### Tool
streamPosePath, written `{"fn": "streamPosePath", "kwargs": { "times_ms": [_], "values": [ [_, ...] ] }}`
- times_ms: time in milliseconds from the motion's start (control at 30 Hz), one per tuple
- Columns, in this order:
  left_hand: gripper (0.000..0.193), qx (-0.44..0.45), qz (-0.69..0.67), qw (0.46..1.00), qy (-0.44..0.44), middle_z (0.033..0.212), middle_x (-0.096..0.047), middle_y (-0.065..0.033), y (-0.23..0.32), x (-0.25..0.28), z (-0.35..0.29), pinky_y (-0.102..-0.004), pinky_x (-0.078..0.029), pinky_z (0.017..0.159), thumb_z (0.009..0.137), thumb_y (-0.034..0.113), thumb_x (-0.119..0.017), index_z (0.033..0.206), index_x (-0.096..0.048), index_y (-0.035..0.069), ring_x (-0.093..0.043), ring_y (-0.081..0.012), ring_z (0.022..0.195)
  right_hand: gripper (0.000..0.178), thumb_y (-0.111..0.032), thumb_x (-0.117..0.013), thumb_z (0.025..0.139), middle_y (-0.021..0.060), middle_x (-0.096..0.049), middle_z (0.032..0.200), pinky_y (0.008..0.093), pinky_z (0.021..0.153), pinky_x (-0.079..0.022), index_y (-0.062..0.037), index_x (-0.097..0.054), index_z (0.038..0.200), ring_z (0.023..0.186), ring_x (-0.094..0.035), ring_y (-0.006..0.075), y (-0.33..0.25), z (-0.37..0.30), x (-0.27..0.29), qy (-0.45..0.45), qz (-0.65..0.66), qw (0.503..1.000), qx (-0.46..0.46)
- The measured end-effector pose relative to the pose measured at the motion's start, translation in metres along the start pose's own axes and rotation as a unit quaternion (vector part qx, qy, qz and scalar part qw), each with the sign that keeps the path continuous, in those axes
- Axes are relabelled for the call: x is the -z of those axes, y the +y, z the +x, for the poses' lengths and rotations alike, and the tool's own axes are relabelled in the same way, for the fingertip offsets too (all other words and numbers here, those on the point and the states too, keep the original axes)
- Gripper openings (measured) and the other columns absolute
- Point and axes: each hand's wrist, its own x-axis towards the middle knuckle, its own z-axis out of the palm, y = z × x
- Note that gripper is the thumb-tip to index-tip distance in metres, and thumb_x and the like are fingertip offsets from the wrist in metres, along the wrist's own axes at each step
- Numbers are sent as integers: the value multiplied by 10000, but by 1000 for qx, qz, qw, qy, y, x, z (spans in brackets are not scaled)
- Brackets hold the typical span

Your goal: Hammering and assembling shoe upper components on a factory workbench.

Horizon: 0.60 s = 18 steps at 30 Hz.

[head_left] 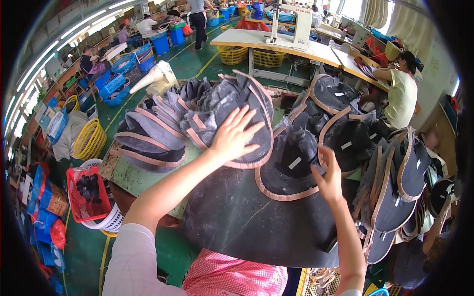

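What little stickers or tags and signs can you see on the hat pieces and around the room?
White label: small rectangle on the dark hat piece beside the right hand.
White label: small rectangle on the dark piece further right.
White label: small strip on the far dark piece.
Paper sign: pale sheet on the right wall.
No screens show.
The left hand lies flat on a grey pile.

Small white rectangular labels (pixel 295 163) sit on the dark fabric pieces (pixel 291 170), right of centre.
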Motion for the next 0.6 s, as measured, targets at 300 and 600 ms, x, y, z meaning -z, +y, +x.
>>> {"fn": "streamPosePath", "kwargs": {
  "times_ms": [300,600],
  "values": [
    [643,70,67,995,27,1462,-512,-202,-27,-41,68,-491,-239,1229,811,496,-758,1343,-633,158,-400,-376,1429,255,-106,-821,704,115,-688,1048,433,940,-450,-35,-655,884,1046,-607,340,-2,57,11,-90,-225,969,-47],
    [382,21,-565,820,81,1321,-658,-90,55,49,93,-376,-381,1128,1084,306,-460,1264,-674,45,-561,-213,1293,348,-142,-850,840,84,-648,819,266,687,-486,5,-605,1038,770,-574,56,-86,-44,93,-132,95,985,-52]
  ]
}}
